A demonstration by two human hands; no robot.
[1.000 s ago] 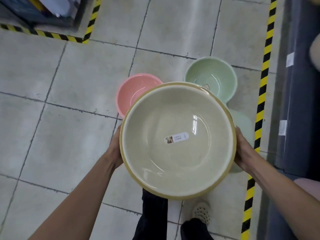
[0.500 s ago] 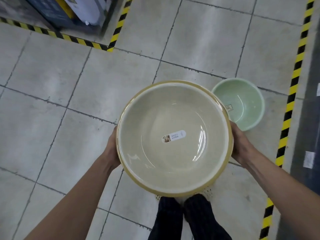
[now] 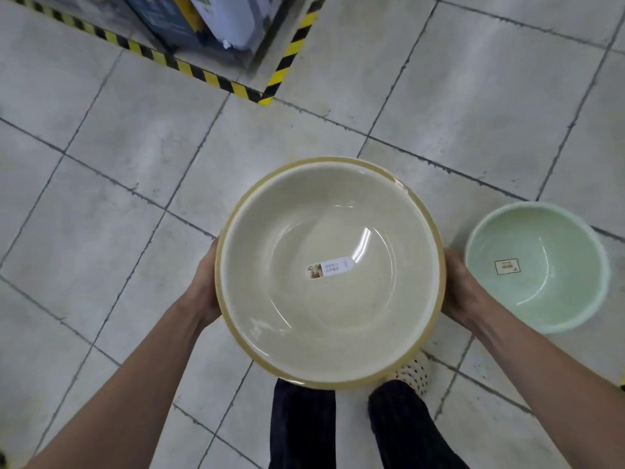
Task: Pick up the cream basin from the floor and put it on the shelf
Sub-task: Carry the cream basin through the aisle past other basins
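Observation:
I hold the cream basin (image 3: 287, 309) in the air in front of me, level and mouth up, above the tiled floor. It is round, with a tan rim and a small white label stuck at its bottom. My left hand (image 3: 203, 286) grips its left rim and my right hand (image 3: 461, 289) grips its right rim. My fingers are hidden under the basin. No shelf is in view.
A pale green basin (image 3: 541, 299) stands on the floor to the right, close to my right hand. Yellow-black hazard tape (image 3: 233, 86) marks off a corner at the top, with boxed goods (image 3: 203, 18) behind it. My legs and a dotted shoe (image 3: 416, 368) are below the basin.
The view has swung left: the green basin now lies at the far right, the pink basin and the right-hand shelving have left the frame. The cream basin stays held in both hands.

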